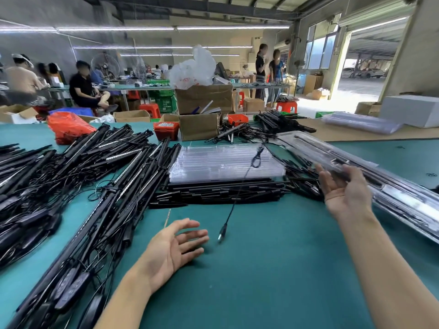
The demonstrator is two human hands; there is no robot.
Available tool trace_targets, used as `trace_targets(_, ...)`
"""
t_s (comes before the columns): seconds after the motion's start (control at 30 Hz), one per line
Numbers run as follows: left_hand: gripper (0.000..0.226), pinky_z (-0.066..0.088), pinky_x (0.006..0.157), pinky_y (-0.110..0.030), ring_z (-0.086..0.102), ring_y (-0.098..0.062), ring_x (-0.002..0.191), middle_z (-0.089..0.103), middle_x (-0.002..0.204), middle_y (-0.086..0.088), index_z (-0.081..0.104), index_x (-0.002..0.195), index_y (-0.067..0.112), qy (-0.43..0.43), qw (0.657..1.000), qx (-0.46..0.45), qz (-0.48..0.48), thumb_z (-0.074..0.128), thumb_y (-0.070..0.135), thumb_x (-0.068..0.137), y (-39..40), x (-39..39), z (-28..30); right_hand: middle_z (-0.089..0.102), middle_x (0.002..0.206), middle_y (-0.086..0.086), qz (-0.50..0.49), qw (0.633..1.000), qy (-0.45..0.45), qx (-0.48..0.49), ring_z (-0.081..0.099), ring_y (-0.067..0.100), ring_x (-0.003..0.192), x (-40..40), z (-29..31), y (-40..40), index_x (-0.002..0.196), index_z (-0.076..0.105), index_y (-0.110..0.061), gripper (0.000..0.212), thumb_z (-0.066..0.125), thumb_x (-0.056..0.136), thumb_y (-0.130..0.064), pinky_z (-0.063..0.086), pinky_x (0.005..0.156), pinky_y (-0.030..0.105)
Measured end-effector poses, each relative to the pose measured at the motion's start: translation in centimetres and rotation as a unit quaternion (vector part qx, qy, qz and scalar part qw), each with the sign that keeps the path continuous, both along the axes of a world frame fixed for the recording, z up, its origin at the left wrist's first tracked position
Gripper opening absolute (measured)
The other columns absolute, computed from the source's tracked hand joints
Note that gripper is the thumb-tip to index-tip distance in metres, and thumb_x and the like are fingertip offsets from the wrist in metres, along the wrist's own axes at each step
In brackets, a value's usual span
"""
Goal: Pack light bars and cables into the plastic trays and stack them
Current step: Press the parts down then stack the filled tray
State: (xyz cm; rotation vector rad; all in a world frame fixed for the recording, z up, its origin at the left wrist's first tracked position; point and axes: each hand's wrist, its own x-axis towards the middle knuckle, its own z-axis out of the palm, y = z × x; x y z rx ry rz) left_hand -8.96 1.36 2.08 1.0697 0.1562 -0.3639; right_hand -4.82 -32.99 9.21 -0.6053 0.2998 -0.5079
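Observation:
A long clear plastic tray (392, 195) holding a black light bar slants in the air at the right, blurred. My right hand (344, 188) is palm-up in front of its lower edge, fingers straight, thumb against the tray. A thin black cable (240, 186) hangs from the tray's far end down to a USB plug (222, 233) just above the green table (261, 281). My left hand (175, 248) hovers palm-up and empty near the plug. A stack of empty clear trays (225, 162) lies in the middle. Tangled black light bars (107, 167) with cables cover the left.
More black bars (213, 193) lie in front of the tray stack and behind it. Cardboard boxes (199, 125), a red bin (165, 130) and an orange bag (69, 127) line the far edge. Packed clear trays (361, 123) rest at the far right. People work at tables behind.

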Motion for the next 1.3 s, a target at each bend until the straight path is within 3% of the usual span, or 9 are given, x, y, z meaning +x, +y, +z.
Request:
trace_targets(0.17,0.035,0.061,0.062,-0.031,0.074,-0.027,0.087,0.071,0.1,-0.021,0.062,0.107,0.005,-0.003,1.0,-0.007,-0.007,0.063,0.03,0.083,-0.3,-0.2,0.2,0.062,0.103,0.008,-0.067,0.994,0.08,0.008,0.075,0.03,0.093,0.9,-1.0,-4.3,0.087,0.047,-0.014,0.013,0.052,0.099,-0.013,0.058,0.058,0.022)
trace_targets(0.27,0.035,0.061,0.061,-0.031,0.073,-0.026,0.085,0.071,0.099,-0.02,0.062,0.107,0.005,-0.006,1.0,-0.009,-0.011,0.064,0.03,0.082,-0.2,-0.2,0.2,0.063,0.099,0.007,-0.088,0.99,0.107,0.007,0.071,0.019,0.079,1.1,-1.8,-6.4,0.099,0.047,-0.014,0.006,0.051,0.1,-0.017,0.052,0.05,0.019)
trace_targets(0.37,0.035,0.061,0.061,-0.03,0.073,-0.026,0.085,0.071,0.098,-0.02,0.063,0.106,0.006,-0.009,1.0,-0.009,-0.017,0.064,0.031,0.081,-0.2,-0.1,0.2,0.06,0.096,0.007,-0.11,0.988,0.102,0.044,0.065,0.013,0.069,1.2,-2.8,-7.9,0.112,0.041,-0.013,0.018,0.053,0.1,-0.017,0.051,0.052,0.015)
trace_targets(0.5,0.036,0.061,0.061,-0.03,0.073,-0.026,0.085,0.071,0.098,-0.02,0.063,0.106,0.006,-0.014,1.0,-0.008,-0.019,0.065,0.031,0.08,-0.2,-0.2,0.1,0.055,0.093,0.005,-0.123,0.988,0.078,0.05,0.059,0.011,0.068,1.1,-3.2,-8.7,0.092,0.043,-0.016,0.016,0.058,0.099,-0.017,0.053,0.062,0.014)
trace_targets(0.77,0.037,0.06,0.062,-0.03,0.073,-0.027,0.087,0.071,0.098,-0.019,0.063,0.106,0.006,-0.025,0.999,0.007,-0.022,0.065,0.032,0.08,-0.2,-0.3,0.1,0.061,0.121,0.013,-0.051,0.987,0.148,0.021,0.067,0.017,0.081,0.6,-4.1,-9.7,0.087,0.047,-0.011,0.017,0.04,0.102,-0.01,0.053,0.06,0.013)
trace_targets(1.0,0.04,0.06,0.063,-0.031,0.073,-0.027,0.089,0.071,0.098,-0.019,0.063,0.107,0.005,-0.031,0.999,0.02,-0.019,0.065,0.033,0.079,-0.2,-0.3,0.1,0.065,0.116,0.008,-0.006,0.978,0.208,-0.007,0.071,0.013,0.051,0.8,-4.9,-11.4,0.088,0.057,-0.011,0.018,0.051,0.104,-0.017,0.051,0.05,0.011)
trace_targets(1.07,0.04,0.06,0.063,-0.031,0.073,-0.027,0.089,0.071,0.099,-0.019,0.063,0.108,0.005,-0.031,0.999,0.021,-0.02,0.065,0.033,0.08,-0.2,-0.2,0.1,0.065,0.12,0.006,-0.029,0.983,0.182,0.024,0.074,0.016,0.06,1.0,-4.7,-11.2,0.093,0.06,-0.011,0.012,0.056,0.102,-0.019,0.055,0.058,0.014)
trace_targets(1.2,0.04,0.06,0.063,-0.031,0.073,-0.027,0.09,0.071,0.098,-0.019,0.063,0.107,0.006,-0.032,0.999,0.023,-0.02,0.065,0.034,0.08,-0.1,-0.3,0.1,0.061,0.132,0.011,-0.074,0.985,0.129,0.09,0.07,0.023,0.102,1.4,-4.7,-11.1,0.113,0.061,-0.008,0.013,0.059,0.1,-0.012,0.057,0.062,0.017)
trace_targets(1.3,0.041,0.06,0.062,-0.031,0.073,-0.027,0.089,0.071,0.098,-0.019,0.063,0.107,0.005,-0.035,0.999,0.029,-0.02,0.067,0.034,0.078,-0.2,-0.3,0.1,0.06,0.126,0.015,-0.063,0.986,0.126,0.092,0.07,0.024,0.098,1.3,-4.7,-10.3,0.106,0.057,-0.005,0.008,0.057,0.1,-0.01,0.06,0.069,0.021)
